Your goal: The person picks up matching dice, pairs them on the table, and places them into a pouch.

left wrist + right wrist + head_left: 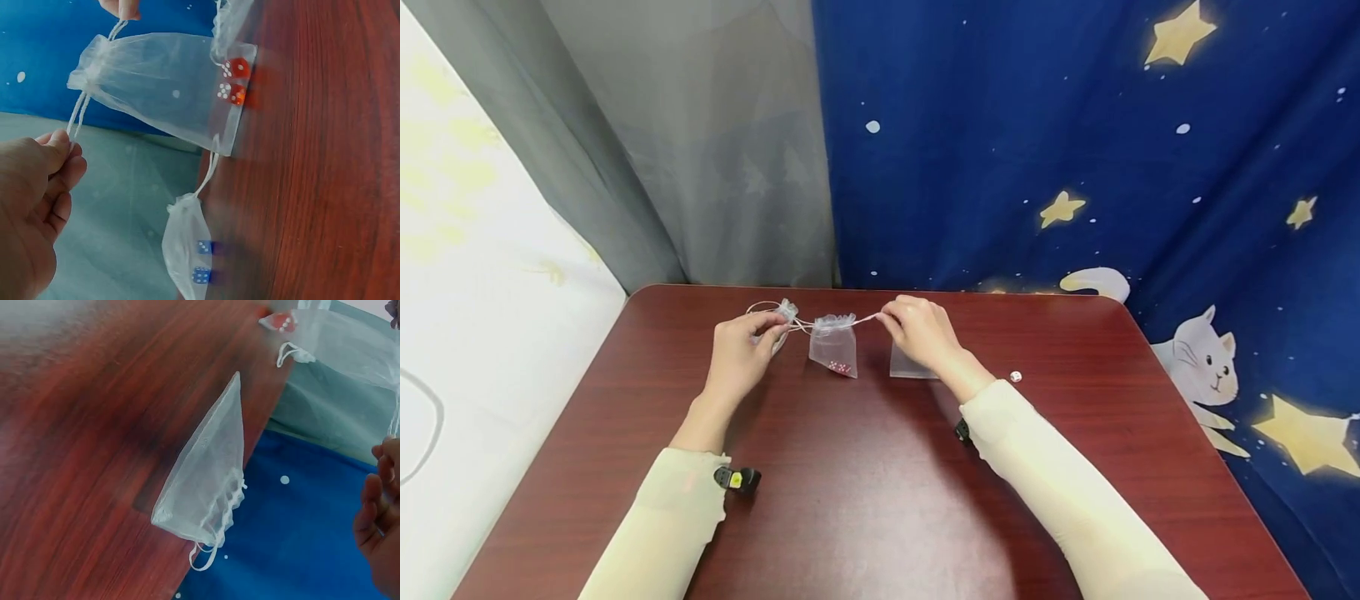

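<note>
A small white see-through drawstring bag (829,347) stands upright between the two hands, its gathered neck at the top. Red dice (237,94) with white pips lie in its bottom corner. The left hand (737,354) pinches the cords (81,111) on one side between thumb and fingertips. On the other side, the right hand (922,333) pinches the opposite cord, pulled straight out from the neck. Behind the left fingers sits a second bag (181,228), drawn closed, with blue dice (201,275) inside. A third bag (206,469) lies flat beneath the right hand.
A white die (1016,377) rests on the reddish-brown table (865,500), right of the right hand. Beyond the table's far edge hang a grey curtain (700,150) and a blue curtain (970,167) with stars. A white surface (490,292) borders the left side.
</note>
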Demonstrator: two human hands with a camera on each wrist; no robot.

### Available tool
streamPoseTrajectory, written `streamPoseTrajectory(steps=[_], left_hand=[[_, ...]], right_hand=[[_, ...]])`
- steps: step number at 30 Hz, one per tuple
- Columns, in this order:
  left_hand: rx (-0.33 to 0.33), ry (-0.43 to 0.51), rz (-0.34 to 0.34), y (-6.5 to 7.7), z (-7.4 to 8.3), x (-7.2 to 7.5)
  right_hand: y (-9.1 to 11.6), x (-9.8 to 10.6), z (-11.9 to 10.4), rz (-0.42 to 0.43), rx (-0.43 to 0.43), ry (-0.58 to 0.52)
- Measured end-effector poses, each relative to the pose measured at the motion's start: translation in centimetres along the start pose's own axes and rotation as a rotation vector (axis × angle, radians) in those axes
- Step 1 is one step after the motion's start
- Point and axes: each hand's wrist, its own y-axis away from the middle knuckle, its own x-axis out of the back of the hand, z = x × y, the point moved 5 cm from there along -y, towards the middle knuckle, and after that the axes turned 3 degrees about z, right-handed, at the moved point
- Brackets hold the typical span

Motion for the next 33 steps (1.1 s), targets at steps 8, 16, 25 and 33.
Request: streamPoseTrajectory(steps=[8,16,25,33], left_hand=[[0.038,-0.052,-0.069,-1.4,-1.8,-2.2],[0.089,-0.104,-0.146,-1.5,-2.4,-3.3],[0.12,-0.124,-0.193,-1.0,-2.4,-3.5],[0.115,-0.155,-0.257,-0.6,-1.6,-3.7]], right_hand=[[-1.5,-2.3,1.4,-0.013,-0.17,0.095],[-1.1,-3.6,1.5,-0.065,-0.215,0.068],[-0.8,-2.9,1.6,-0.074,-0.24,0.03],[0.3,-2.1,1.3,-0.046,-0.209,-0.005]])
